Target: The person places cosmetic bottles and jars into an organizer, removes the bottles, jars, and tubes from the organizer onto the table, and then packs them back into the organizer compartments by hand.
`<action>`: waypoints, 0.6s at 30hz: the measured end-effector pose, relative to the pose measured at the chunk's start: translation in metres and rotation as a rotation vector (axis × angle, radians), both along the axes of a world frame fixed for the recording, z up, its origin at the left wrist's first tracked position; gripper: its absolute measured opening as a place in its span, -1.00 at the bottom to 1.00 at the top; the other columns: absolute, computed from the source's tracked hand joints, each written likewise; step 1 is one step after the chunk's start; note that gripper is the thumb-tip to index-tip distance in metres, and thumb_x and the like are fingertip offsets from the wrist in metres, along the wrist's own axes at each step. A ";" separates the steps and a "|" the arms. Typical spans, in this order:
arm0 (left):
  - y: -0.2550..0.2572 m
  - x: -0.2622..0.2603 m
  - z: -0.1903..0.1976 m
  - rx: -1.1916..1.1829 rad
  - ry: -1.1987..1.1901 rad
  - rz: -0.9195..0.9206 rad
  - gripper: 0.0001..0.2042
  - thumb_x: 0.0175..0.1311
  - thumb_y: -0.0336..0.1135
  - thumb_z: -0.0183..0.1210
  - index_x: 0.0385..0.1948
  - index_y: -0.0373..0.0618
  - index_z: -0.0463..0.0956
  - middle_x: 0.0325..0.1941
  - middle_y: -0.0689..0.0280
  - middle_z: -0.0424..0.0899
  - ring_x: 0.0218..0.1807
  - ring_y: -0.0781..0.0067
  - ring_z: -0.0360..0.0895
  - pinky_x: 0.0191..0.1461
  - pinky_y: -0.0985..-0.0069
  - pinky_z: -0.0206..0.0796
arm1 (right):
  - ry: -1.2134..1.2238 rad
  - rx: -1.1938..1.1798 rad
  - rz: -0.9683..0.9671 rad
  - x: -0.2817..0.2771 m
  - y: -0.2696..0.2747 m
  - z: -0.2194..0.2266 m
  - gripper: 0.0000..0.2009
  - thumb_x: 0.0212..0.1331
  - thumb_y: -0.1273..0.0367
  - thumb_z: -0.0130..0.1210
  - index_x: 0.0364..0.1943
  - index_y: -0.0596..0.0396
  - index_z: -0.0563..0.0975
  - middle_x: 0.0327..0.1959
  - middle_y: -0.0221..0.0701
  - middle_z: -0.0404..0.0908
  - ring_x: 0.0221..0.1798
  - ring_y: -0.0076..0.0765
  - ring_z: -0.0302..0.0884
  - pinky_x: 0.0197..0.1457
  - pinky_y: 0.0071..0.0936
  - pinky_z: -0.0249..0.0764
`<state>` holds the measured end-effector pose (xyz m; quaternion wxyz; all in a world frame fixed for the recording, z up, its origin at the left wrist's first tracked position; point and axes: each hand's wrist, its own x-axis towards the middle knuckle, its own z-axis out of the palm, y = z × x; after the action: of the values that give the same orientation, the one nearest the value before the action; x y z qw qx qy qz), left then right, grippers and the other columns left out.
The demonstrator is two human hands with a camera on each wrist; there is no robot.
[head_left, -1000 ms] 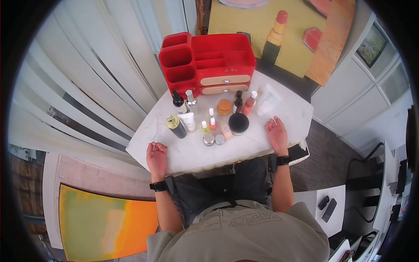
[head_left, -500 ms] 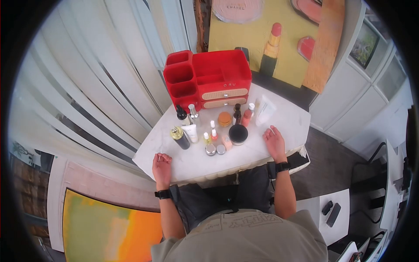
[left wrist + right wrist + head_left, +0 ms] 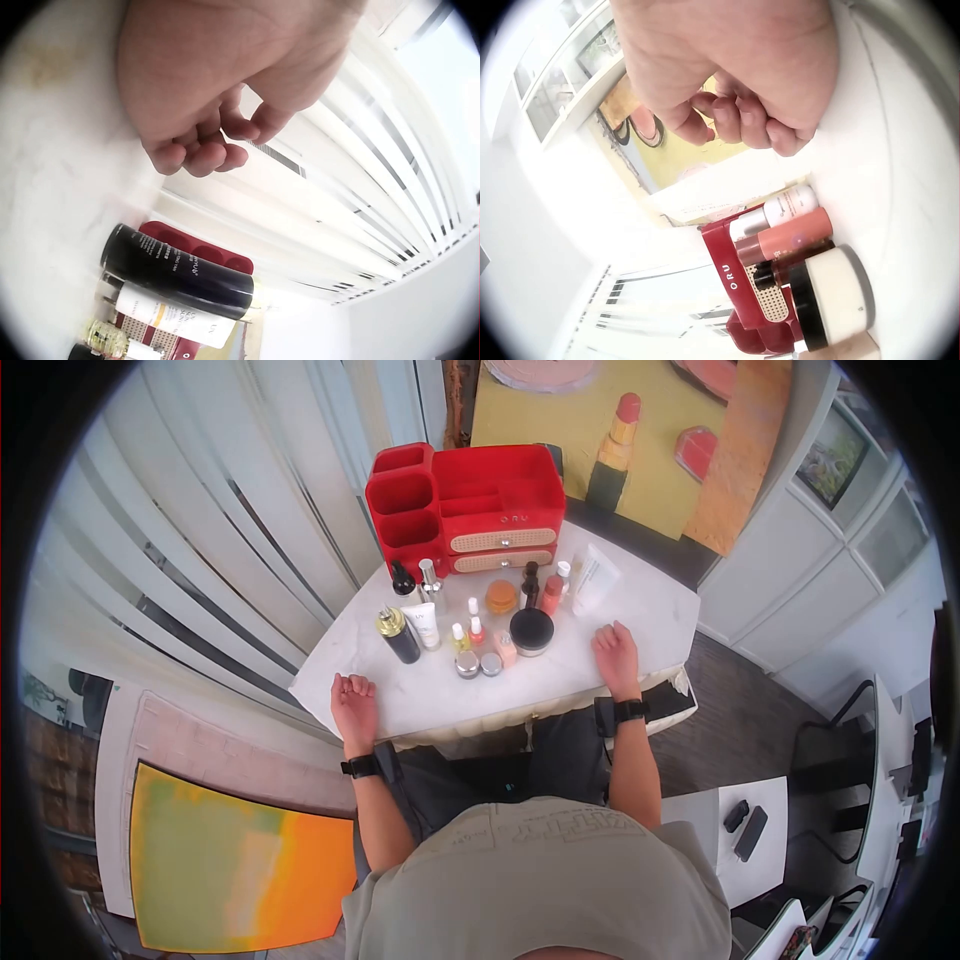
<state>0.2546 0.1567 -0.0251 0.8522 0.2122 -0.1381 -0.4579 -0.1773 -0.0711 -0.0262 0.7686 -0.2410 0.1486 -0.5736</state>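
Note:
My left hand [image 3: 354,705] rests at the front left edge of the white table [image 3: 420,705], fingers loosely curled and holding nothing. Nearest to it stands a dark bottle with a gold top [image 3: 398,635], beside a white tube [image 3: 424,624]. On the right side of the table lies my right hand [image 3: 616,657], palm up, its fingers loosely bent round nothing. Close to that hand are a black-lidded jar [image 3: 532,630] and a large white tube [image 3: 595,582]. Between the hands sit two small silver-lidded jars [image 3: 467,664], a pink bottle [image 3: 504,648] and small white-capped bottles [image 3: 476,630].
A red organizer [image 3: 500,490] with open compartments and two woven-front drawers [image 3: 503,542] stands at the back. In front of it are an orange jar [image 3: 501,597], a coral bottle [image 3: 552,595] and a black-topped bottle [image 3: 402,578]. White blinds [image 3: 250,510] hang along the left.
The head view has shifted, so the whole scene moves down, then back up. Both hands stay on the table by the front edge, and the cosmetics keep their places.

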 end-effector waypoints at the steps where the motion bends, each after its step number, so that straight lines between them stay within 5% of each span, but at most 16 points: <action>1: 0.002 -0.002 0.000 0.031 0.024 0.035 -0.67 0.60 -0.21 -0.01 -0.50 0.01 0.31 -0.50 0.41 0.20 -0.38 0.48 0.17 -0.19 0.44 0.10 | 0.013 -0.008 -0.011 -0.001 0.002 -0.001 -0.68 0.51 0.33 -0.02 -0.49 -0.08 0.24 -0.56 -0.59 0.11 -0.42 -0.54 0.07 -0.24 -0.46 0.14; 11: 0.002 -0.002 0.002 -0.001 0.023 0.018 -0.61 0.52 -0.28 0.00 -0.62 0.01 0.14 -0.61 0.44 0.10 -0.48 0.54 0.06 -0.29 0.47 0.00 | -0.021 0.016 -0.046 0.000 0.002 0.002 -0.60 0.49 0.28 -0.03 -0.58 -0.13 0.17 -0.61 -0.59 0.03 -0.46 -0.51 0.01 -0.26 -0.45 0.09; 18: 0.008 0.002 -0.001 0.119 0.141 0.083 -0.58 0.41 -0.33 0.02 -0.69 0.09 0.04 -0.73 0.49 -0.12 -0.66 0.55 -0.19 -0.48 0.45 -0.19 | -0.036 0.055 -0.069 0.002 0.001 0.007 -0.51 0.47 0.29 -0.04 -0.67 -0.14 0.05 -0.70 -0.58 -0.10 -0.54 -0.49 -0.11 -0.31 -0.40 0.05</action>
<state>0.2566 0.1651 -0.0264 0.8640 0.2354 -0.0414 -0.4432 -0.1757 -0.0700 -0.0194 0.7574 -0.2042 0.1589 -0.5995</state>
